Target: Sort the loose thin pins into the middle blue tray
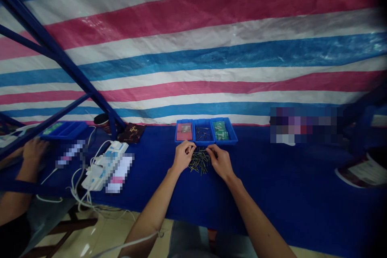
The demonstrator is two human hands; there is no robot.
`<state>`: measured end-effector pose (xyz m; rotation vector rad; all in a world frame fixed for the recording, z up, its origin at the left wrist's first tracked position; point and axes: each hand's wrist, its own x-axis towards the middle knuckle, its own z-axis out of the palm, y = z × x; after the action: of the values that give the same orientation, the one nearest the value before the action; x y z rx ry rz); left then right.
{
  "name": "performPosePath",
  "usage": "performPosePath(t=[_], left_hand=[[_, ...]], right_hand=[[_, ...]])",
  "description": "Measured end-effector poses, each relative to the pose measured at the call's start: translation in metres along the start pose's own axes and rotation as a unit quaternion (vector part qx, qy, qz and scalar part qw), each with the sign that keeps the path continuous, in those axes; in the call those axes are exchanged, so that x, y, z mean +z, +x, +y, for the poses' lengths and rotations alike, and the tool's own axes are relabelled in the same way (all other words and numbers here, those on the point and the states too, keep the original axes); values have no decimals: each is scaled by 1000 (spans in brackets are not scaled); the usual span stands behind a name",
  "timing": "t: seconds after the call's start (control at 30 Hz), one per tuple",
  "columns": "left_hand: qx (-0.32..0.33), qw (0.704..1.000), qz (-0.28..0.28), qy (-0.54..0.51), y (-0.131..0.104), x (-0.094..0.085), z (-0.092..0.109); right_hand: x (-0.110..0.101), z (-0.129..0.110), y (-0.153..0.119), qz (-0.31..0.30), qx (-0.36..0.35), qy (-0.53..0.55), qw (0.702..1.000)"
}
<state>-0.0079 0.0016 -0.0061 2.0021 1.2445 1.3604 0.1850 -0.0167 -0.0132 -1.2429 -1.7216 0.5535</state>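
A loose pile of thin, brass-coloured pieces point(199, 162), like nails or screws, lies on the blue tabletop between my hands. My left hand point(183, 157) is at the pile's left edge, thumb and fingers pinched together. On the right side, my right hand point(221, 162) has its fingertips closed too. Anything in either pinch is too small to make out. Just beyond my hands stands a blue tray point(234, 142) with three compartments. Its left one holds a pinkish-red piece point(184, 131), its middle one thin dark pieces point(203, 133), and its right one green-and-white pieces point(220, 130).
White power strips point(105, 165) with tangled cables and a blurred-out flat item point(119, 174) lie to the left. Behind them are a dark brown packet point(132, 133) and a cup point(101, 121). Another person's hand point(34, 149) is at far left. A round container point(364, 169) stands at right.
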Motion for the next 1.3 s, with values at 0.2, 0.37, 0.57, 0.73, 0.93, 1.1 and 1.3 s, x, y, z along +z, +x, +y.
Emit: performPosePath(t=[0.2, 0.37, 0.57, 0.73, 0.93, 1.1, 1.3], left_hand=[[16, 1000, -9, -4, -2, 1, -3], [19, 1000, -10, -8, -5, 0, -5], [-19, 997, -39, -64, -8, -2, -9], [-19, 996, -53, -68, -10, -3, -9], [9, 998, -48, -32, -9, 0, -5], [32, 999, 8, 14, -4, -1, 4], [51, 997, 44, 41, 0, -2, 9]], right_hand=[[0, 0, 0, 7, 2, 2, 1000], [-1, -2, 1, 11, 2, 3, 1000], [-3, -2, 0, 5, 6, 2, 1000], [-2, -2, 0, 7, 9, 8, 1000], [-3, -2, 1, 17, 8, 9, 1000], [-3, -3, 1, 16, 10, 8, 1000], [-3, -2, 0, 21, 10, 5, 1000]])
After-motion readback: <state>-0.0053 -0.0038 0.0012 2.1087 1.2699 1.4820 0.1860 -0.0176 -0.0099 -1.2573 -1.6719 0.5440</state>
